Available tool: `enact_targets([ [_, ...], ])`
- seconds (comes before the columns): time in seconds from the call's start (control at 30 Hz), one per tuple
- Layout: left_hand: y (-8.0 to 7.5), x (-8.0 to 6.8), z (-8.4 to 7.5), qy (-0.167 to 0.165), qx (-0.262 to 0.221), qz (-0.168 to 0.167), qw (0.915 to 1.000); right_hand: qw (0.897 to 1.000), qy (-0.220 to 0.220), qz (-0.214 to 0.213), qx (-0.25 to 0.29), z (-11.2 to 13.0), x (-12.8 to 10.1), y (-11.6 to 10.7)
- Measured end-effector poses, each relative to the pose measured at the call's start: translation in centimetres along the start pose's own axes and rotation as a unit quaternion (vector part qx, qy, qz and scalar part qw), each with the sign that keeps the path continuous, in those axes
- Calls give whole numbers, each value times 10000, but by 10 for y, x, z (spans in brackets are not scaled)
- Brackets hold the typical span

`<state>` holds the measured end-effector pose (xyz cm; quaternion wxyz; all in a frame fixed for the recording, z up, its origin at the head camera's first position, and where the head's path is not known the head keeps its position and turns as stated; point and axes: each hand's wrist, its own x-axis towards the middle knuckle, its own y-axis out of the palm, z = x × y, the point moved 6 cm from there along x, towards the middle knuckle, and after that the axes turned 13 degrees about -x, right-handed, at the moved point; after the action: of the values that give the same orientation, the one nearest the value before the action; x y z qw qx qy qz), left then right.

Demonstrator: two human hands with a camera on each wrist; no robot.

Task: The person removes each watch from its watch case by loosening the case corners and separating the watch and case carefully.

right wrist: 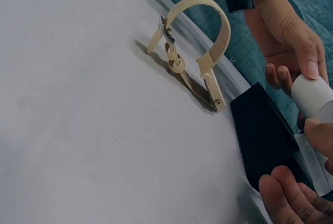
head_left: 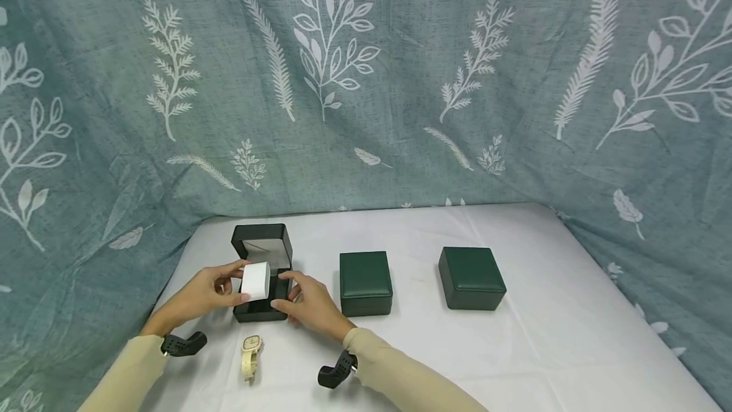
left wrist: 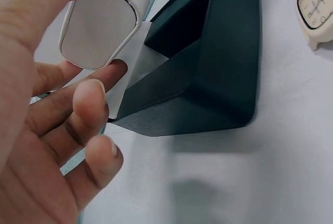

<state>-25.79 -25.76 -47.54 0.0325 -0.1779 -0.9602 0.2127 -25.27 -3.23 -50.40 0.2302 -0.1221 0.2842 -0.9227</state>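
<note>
Box [head_left: 260,315] in a dark finish stands on a white cloth [head_left: 434,367], its lid [head_left: 260,233] raised at 12 o'clock to show a pale lining [head_left: 265,250] above a dark well. A white cushion [head_left: 255,281] is over the well, slightly toward 9 o'clock; whether it touches the box cannot be told. At 3 o'clock, a green box [head_left: 366,275] sits shut, with a second green box [head_left: 471,272] farther along the same line, the contents of both hidden by lids. A cream watch [head_left: 250,355] lies near 6 o'clock. The person's left hand [head_left: 208,288] reaches in from 8 o'clock, thumb and fingers clamped on the cushion, the outer fingers loosely bent. The right hand [head_left: 314,304] comes from 4 o'clock, thumb and forefinger apart at the box's right side; whether they grip it cannot be told.
</note>
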Motion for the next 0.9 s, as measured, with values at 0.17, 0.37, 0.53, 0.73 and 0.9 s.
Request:
enact_targets([
  [0.17, -4, 5, 3, 60, -36, -11, 10000, 10000, 46, -69, -33, -2, 6, 0],
  [0.37, -7, 10, 2, 104, -109, 22, 9999, 9998, 131, -126, -93, -8, 16, 1],
  [0.53, -9, 13, 4, 99, -76, 48, 9999, 9996, 237, -109, -91, -14, 22, 3],
  [0.73, -12, 16, 6, 151, -73, 54, 9998, 9994, 346, -75, 46, -16, 29, 5],
  [0.9, -13, 19, 8, 146, -140, 110, 9997, 9982, 552, -21, 231, -19, 32, 6],
])
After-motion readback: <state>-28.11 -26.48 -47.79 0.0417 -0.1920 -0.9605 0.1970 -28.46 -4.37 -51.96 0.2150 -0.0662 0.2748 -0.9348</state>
